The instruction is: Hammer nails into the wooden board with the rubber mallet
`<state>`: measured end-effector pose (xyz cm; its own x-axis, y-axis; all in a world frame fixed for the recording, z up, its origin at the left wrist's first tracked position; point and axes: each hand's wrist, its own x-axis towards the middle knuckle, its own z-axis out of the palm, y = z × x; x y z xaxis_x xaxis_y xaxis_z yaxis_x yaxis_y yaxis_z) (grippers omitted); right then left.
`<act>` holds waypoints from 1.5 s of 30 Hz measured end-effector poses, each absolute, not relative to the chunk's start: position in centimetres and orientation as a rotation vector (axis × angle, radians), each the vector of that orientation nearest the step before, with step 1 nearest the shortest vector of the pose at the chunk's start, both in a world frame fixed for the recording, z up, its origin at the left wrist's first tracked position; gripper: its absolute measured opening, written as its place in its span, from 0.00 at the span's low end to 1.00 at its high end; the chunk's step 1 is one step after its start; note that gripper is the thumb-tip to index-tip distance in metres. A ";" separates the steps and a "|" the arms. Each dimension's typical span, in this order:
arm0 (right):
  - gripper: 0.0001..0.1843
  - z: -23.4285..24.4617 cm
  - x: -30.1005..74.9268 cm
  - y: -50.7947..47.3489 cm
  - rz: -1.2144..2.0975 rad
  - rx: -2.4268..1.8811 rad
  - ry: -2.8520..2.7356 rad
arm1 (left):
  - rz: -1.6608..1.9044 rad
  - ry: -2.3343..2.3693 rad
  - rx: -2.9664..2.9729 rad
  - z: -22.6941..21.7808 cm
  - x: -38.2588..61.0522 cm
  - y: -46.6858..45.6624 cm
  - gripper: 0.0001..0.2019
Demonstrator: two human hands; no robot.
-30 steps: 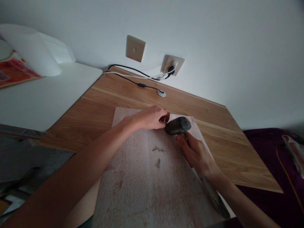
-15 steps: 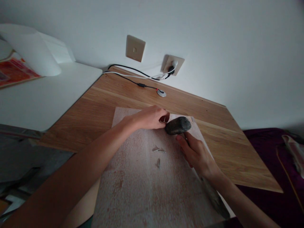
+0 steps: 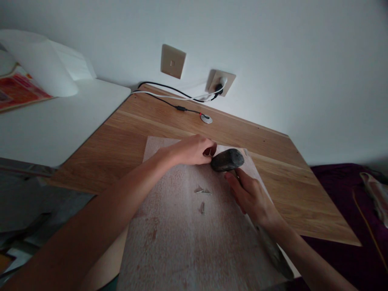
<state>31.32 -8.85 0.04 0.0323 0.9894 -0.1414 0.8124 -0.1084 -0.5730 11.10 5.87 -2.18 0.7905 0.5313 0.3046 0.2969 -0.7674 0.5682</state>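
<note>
Several small pieces (image 3: 202,208) lie on the board (image 3: 163,250) between its side edges; near its far right corner, my right hand (image 3: 251,198) wraps the hammer (image 3: 227,160) just below its head, and beside that head my left hand (image 3: 195,149) is curled, contents not discernible.

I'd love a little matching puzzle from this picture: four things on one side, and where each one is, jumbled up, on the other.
Things:
1. Hammer
2. Small loose pieces
3. White plug
4. White roll

Places:
A. In the wall socket
B. Gripped in the right hand
C. On the white table
D. Lying on the pale board

Right pairs: 1-B; 2-D; 3-A; 4-C
</note>
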 end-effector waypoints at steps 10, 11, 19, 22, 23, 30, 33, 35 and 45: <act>0.22 0.4 31.1 -9.0 0.742 -1.997 -1.821 | 0.618 0.580 2.477 -2.1 11.0 5.9 0.05; 0.22 0.4 31.1 -9.0 0.742 -1.999 -1.818 | 0.616 0.590 2.473 -2.0 11.0 5.8 0.05; 0.25 -0.4 31.8 -9.1 0.875 -1.960 -1.715 | 0.598 0.597 2.483 -2.0 11.0 5.7 0.06; 0.26 -0.5 32.0 -9.2 0.973 -1.923 -1.619 | 0.595 0.577 2.497 -2.0 11.1 5.8 0.06; 0.27 -0.3 32.1 -9.2 0.991 -1.908 -1.586 | 0.592 0.579 2.501 -2.0 11.1 5.8 0.06; 0.30 3.2 32.5 -7.9 0.935 -1.777 -1.497 | 0.606 0.646 2.486 -2.5 11.1 6.1 0.04; 0.31 3.7 32.3 -7.3 0.913 -1.775 -1.540 | 0.598 0.611 2.507 -2.7 11.1 6.3 0.05; 0.30 3.5 32.1 -7.1 0.911 -1.784 -1.558 | 0.591 0.571 2.493 -2.8 11.2 6.3 0.08; 0.28 2.7 31.4 -6.6 0.936 -1.785 -1.589 | 0.559 0.669 2.528 -2.5 11.2 6.0 0.04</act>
